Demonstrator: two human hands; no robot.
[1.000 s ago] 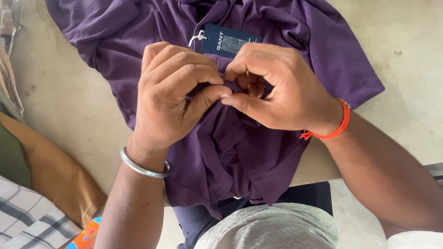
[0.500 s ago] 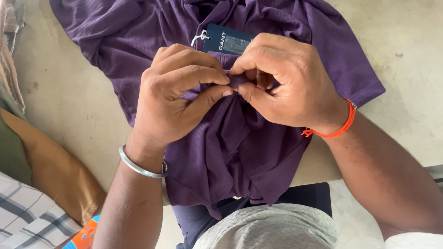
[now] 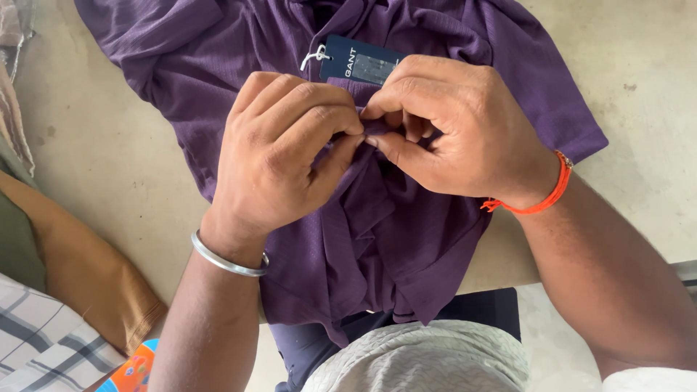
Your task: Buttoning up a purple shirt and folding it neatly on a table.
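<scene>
On the pale, scuffed tabletop [image 3: 639,94], the left hand [image 3: 279,156] and right hand [image 3: 457,134] pinch together on the front placket of a purple ribbed short-sleeved shirt [image 3: 392,247], apparently working a fastening, a dark blue hangtag [image 3: 361,65] at twelve o'clock.
</scene>
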